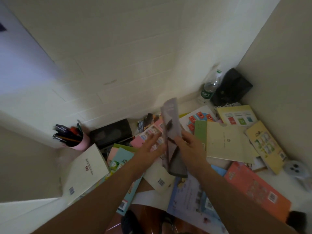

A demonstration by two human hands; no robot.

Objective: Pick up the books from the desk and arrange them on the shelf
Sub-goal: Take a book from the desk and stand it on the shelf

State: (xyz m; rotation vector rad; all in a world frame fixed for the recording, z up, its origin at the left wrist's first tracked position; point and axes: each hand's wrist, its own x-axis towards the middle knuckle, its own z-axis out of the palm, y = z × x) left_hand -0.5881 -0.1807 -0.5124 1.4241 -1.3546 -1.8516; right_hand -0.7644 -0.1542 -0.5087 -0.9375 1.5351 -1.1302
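Head view: pickup step in progress. Right hand (pixel 190 146) grips grey book (pixel 170 130) w/ curled fingers, held tilted above desk (pixel 290 184). Left hand (pixel 150 146) approx. flat, fingers straight, beside book; contact can't be confirmed (blur). Other books (pixel 228 142) lie scattered on desk. Next: lift clear, carry to shelf — shelf not in frame. Book title unreadable.

Dim, flat indoor light w/ a bluish-white glow upper left. Held book (pixel 170 125) & hands motion-blurred. Wide-angle bends wall lines at edges
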